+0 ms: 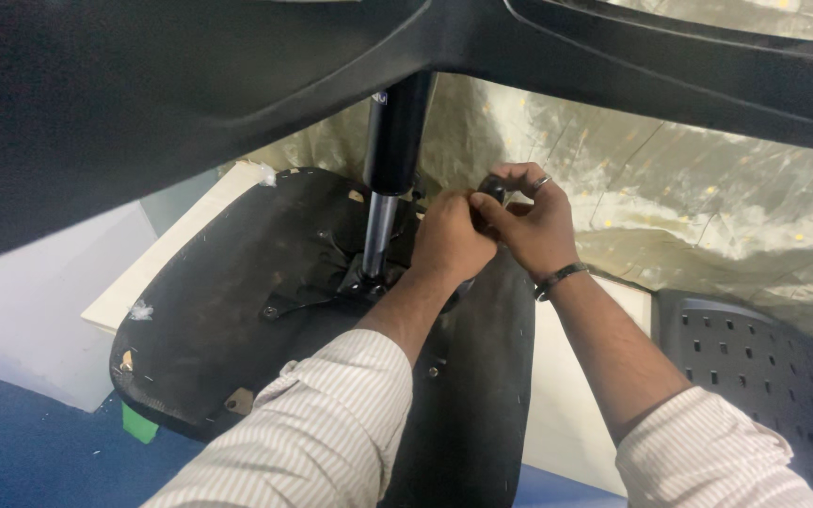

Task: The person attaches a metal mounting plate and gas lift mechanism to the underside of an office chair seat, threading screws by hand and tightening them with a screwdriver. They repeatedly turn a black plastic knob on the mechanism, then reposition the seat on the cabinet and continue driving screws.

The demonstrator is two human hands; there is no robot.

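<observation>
Gripping a small black knob (493,188) between them, both hands meet over the underside of an upturned office-chair seat (228,301). The right hand (531,226) curls its fingers around the knob from above, a ring on one finger and a dark bracelet (557,278) at the wrist. The left hand (449,240) presses in from the near side, fingertips closed against the knob and touching the right hand's thumb. The knob sits just right of the chair's gas cylinder (390,169), which rises from the seat's metal plate (359,282) up to the black star base (237,75) filling the top of the view. Striped shirt sleeves (331,423) cover both forearms. The seat lies on a white table (162,254); a perforated black chair back (755,367) rests at right, crinkled golden sheeting (689,179) behind.
</observation>
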